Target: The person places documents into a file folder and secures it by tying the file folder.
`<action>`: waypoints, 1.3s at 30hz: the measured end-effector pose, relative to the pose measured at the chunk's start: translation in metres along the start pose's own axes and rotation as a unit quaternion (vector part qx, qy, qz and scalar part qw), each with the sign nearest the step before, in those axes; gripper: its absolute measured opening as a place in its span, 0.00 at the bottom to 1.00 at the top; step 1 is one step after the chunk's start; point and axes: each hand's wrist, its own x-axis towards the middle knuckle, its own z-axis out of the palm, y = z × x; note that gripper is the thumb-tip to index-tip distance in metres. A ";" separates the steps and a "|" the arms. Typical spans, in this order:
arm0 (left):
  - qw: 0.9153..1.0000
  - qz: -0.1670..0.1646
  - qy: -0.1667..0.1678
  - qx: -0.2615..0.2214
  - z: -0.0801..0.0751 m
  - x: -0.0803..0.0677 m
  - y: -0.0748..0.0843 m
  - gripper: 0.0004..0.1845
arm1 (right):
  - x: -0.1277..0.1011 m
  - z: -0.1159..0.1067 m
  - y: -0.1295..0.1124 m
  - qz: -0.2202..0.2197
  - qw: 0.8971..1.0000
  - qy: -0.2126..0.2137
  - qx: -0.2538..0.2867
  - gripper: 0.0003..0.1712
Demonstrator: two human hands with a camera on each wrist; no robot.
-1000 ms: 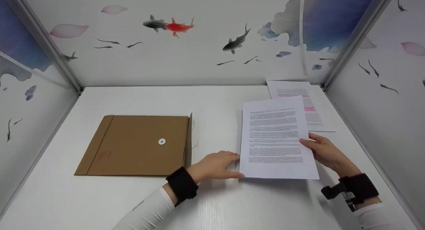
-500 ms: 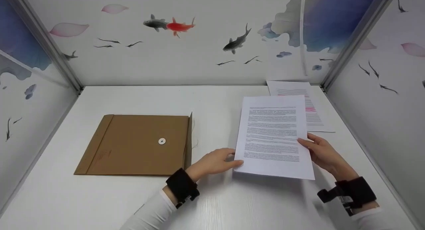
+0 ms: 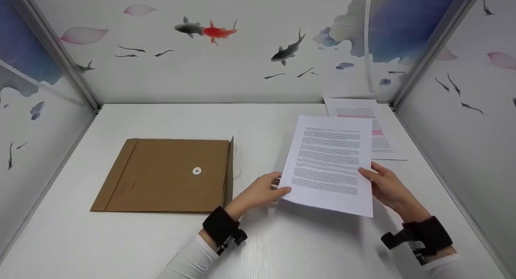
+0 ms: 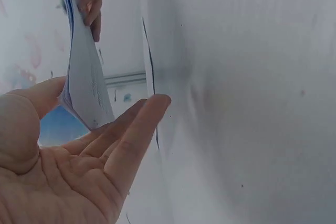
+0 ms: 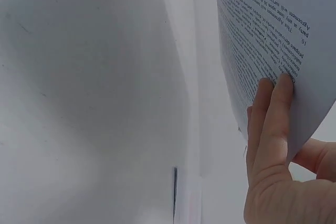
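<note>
A thin stack of printed paper sheets (image 3: 326, 162) is held raised above the table, its text side up. At its lower left corner my left hand (image 3: 258, 191) pinches it, thumb on top and fingers underneath. The right edge lies between the thumb and fingers of my right hand (image 3: 392, 188). From the left wrist, the layered edges of the sheets (image 4: 84, 77) show between thumb and fingers. Seen from the right wrist, two fingertips (image 5: 283, 85) press against the printed underside of the stack (image 5: 262, 40).
A brown kraft document envelope (image 3: 169, 178) with a white round button (image 3: 196, 171) lies at left, its flap standing up along the right side. Behind the held stack, another printed sheet with pink highlights (image 3: 385, 144) lies at the back right. Printed panels (image 3: 242, 69) wall the white table.
The stack's lower left corner has been lifted and the stack has shifted slightly left. My left hand has gone from touching its edge to pinching the corner; my right hand moved slightly left.
</note>
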 end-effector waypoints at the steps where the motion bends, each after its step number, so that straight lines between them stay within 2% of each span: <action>1: 1.000 0.003 0.000 -0.013 0.000 0.001 0.000 0.26 | 0.000 0.001 0.000 0.000 1.000 0.000 0.001 0.20; 5: 0.998 0.019 0.000 -0.063 -0.001 0.005 -0.001 0.27 | 0.000 0.005 0.000 -0.006 1.000 -0.005 -0.001 0.23; 8: 0.995 0.020 0.004 -0.093 -0.004 0.006 -0.001 0.26 | 0.002 0.009 0.000 -0.009 1.000 -0.014 0.000 0.28; 13: 0.991 -0.004 0.012 -0.136 -0.011 0.006 -0.001 0.27 | 0.005 0.016 -0.001 -0.014 1.000 -0.023 0.016 0.34; 18: 0.986 -0.025 0.016 -0.165 -0.019 0.004 -0.001 0.28 | 0.008 0.024 0.000 -0.016 0.999 -0.027 0.028 0.36; 23: 0.980 -0.027 0.009 -0.198 -0.028 0.000 0.000 0.29 | 0.009 0.030 0.002 -0.027 0.998 -0.043 0.032 0.37; 30: 0.977 -0.020 0.007 -0.211 -0.042 -0.006 -0.002 0.30 | 0.011 0.039 0.001 -0.010 0.998 -0.036 0.044 0.38; 39: 0.978 0.004 0.006 -0.210 -0.064 -0.010 -0.007 0.32 | 0.016 0.046 -0.001 -0.009 0.996 -0.027 0.081 0.31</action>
